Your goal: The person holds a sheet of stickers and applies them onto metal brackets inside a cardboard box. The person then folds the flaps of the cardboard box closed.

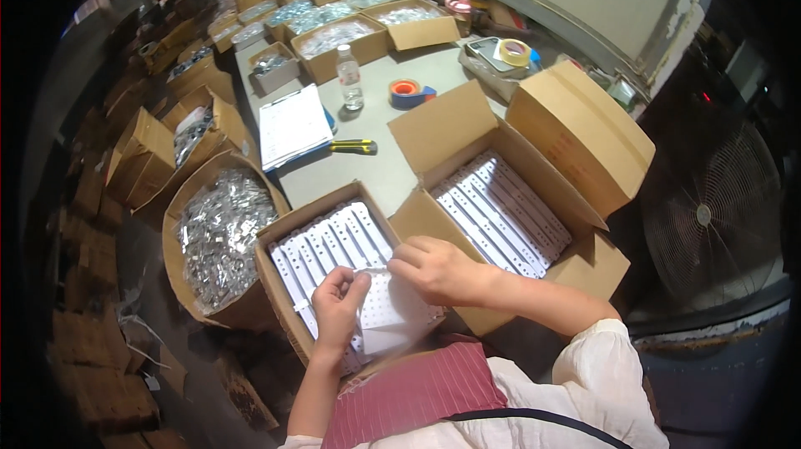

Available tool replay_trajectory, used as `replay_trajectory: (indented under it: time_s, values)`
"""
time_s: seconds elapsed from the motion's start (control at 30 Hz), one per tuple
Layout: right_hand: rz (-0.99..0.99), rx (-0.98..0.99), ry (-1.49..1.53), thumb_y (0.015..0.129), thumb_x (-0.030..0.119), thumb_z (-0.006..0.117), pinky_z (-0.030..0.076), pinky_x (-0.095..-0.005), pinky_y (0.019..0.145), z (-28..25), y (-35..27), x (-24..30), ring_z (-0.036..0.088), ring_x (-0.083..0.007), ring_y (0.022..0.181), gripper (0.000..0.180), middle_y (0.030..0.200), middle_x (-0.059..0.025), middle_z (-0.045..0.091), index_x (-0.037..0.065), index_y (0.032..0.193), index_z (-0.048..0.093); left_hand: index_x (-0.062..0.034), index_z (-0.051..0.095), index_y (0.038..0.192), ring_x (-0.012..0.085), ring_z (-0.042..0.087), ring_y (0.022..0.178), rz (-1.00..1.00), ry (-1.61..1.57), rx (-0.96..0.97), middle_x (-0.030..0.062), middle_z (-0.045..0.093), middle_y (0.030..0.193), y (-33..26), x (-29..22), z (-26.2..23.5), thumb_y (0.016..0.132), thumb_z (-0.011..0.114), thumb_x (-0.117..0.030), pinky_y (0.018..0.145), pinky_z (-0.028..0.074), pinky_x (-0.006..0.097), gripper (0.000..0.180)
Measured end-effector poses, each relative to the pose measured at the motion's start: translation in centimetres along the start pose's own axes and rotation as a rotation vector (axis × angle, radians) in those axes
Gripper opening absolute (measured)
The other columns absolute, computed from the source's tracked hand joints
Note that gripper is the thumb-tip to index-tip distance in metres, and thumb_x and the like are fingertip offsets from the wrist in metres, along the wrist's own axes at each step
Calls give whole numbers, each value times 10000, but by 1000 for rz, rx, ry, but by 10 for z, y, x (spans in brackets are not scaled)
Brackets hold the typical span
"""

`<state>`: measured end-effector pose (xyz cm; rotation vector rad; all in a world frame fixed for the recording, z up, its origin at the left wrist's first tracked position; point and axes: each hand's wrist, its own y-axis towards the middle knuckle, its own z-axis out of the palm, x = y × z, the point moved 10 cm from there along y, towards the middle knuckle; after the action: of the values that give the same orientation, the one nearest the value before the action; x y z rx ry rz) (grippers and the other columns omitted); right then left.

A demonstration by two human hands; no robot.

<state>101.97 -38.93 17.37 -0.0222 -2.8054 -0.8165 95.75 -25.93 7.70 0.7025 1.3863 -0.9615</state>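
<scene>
A white sheet (388,315) with rows of small grey dots hangs over the near part of the left carton. My left hand (340,299) pinches its upper left edge between thumb and fingers. At the sheet's upper right corner, my right hand (434,269) has its fingers closed; whether a small piece is also between them is hidden. Beneath the hands, white strips with dark holes (329,236) lie side by side in the left open carton (365,196). More such strips (501,215) fill the open carton (442,123) to the right.
A round carton of shiny metal parts (225,232) stands at left. On the table are a clipboard with paper (294,128), a yellow-black cutter (354,147), a clear bottle (350,82) and a tape dispenser (409,93). A large fan (703,214) stands at right.
</scene>
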Motion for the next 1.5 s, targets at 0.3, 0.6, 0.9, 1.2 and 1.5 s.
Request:
replay_trajectory:
  time_s: [0.3, 0.6, 0.9, 1.2, 1.5]
  values:
    - [777, 401, 279, 809, 219, 658, 519, -429, 741, -21, -123, -174, 671, -343, 815, 218, 845, -195, 689, 10, 872, 671, -37, 599, 855, 16, 445, 605, -46, -115, -7, -54, 547, 710, 13, 34, -18, 920, 685, -114, 553, 321, 177, 132]
    - [701, 540, 461, 801, 192, 643, 490, -402, 684, 20, -176, -157, 640, -301, 737, 195, 776, -161, 672, 18, 884, 670, -48, 589, 846, 24, 463, 620, -53, -40, -26, -44, 554, 725, 16, 42, -15, 918, 675, -113, 571, 341, 178, 130]
    - [617, 611, 392, 761, 211, 654, 516, -447, 729, 35, -179, -154, 669, -347, 813, 227, 827, -176, 692, 30, 890, 700, 7, 590, 942, 74, 557, 669, -37, -99, -133, 34, 626, 819, 21, 43, -7, 949, 624, -97, 644, 470, 216, 110]
    - [709, 441, 203, 772, 279, 736, 526, -451, 698, 21, -177, -174, 680, -354, 803, 298, 807, -183, 686, 16, 890, 659, -5, 588, 927, 37, 493, 600, 13, -75, -114, -6, 586, 763, 21, 43, -10, 949, 633, -107, 560, 399, 176, 114]
    - [677, 445, 468, 776, 93, 629, 490, -460, 721, 18, -188, -165, 646, -383, 820, 184, 822, -192, 663, 3, 933, 598, -16, 605, 866, 8, 401, 561, 17, -86, -72, -46, 537, 696, 21, 37, -10, 931, 656, -127, 522, 277, 165, 138]
